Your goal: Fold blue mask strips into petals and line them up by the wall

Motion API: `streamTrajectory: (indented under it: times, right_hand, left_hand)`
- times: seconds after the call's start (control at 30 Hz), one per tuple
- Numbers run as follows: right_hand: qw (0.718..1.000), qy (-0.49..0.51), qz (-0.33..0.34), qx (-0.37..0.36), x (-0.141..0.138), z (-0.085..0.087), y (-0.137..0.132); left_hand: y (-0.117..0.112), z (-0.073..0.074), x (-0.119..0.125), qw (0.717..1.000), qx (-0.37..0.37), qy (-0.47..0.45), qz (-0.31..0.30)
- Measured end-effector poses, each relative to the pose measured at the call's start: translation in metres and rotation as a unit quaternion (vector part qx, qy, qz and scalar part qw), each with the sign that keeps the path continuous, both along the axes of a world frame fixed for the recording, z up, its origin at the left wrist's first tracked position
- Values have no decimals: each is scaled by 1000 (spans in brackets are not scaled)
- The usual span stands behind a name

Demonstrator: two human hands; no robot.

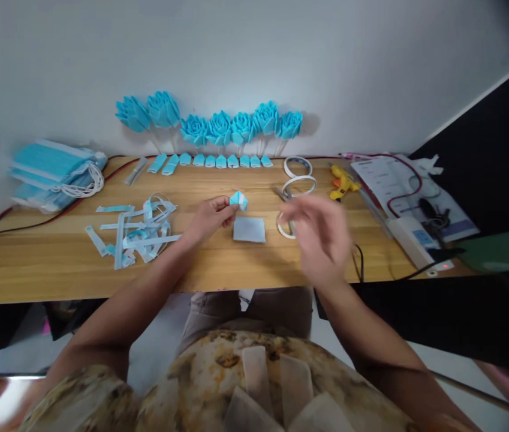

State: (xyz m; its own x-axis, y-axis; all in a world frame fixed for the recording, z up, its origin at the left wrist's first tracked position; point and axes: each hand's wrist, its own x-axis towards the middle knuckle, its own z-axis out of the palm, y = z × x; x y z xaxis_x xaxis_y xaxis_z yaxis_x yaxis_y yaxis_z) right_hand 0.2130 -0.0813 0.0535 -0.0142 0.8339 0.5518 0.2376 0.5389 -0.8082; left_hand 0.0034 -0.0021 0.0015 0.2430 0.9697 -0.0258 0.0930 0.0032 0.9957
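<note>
Folded light-blue fabric piece sits pinched between the thumb and fingertips of the left hand, held just above the long wooden table near its middle. On my screen that hand is closed on the piece. At 6 o'clock from it, just beside the hand, a flat pale-blue fabric square lies on the wood. The right hand hovers at 4 o'clock from the piece, blurred, fingers loosely spread and holding nothing that I can make out; a white tape ring lies partly hidden behind it. At 9 o'clock from the left hand I see a loose heap of cut blue and white strips, and further out at 10 o'clock a stack of blue face masks with white ear loops. At 12 o'clock a row of small folded blue pieces runs along the table's far edge, with blue fabric roses on stems leaning against the white wall behind them. Two more white tape rolls lie at 2 o'clock, a yellow glue gun just beyond them, and a white power strip at 3 o'clock.
</note>
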Motion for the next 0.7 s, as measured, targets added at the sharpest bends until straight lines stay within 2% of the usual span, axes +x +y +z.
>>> streamTrajectory:
  times: [0.1, 0.23, 0.37, 0.53, 0.7]
  right_hand:
    - [997, -14, -11, -76, 0, -18, 45]
    - [984, -75, 67, -149, -5, -35, 87]
    - [965, -85, 139, -205, -17, -38, 104]
    - [964, -51, 140, -219, -23, -45, 119]
    - [963, 8, 139, -233, -22, -51, 117]
  left_hand:
    - [-1, 2, 1, 1000, -6, 9, 12]
    - [-3, 5, 2, 1000, 0, 5, 12]
    - [-2, 4, 3, 1000, -13, 1, 12]
    - [-1, 3, 3, 1000, -12, 12, 17]
    - [-3, 9, 4, 999, -27, 15, 20]
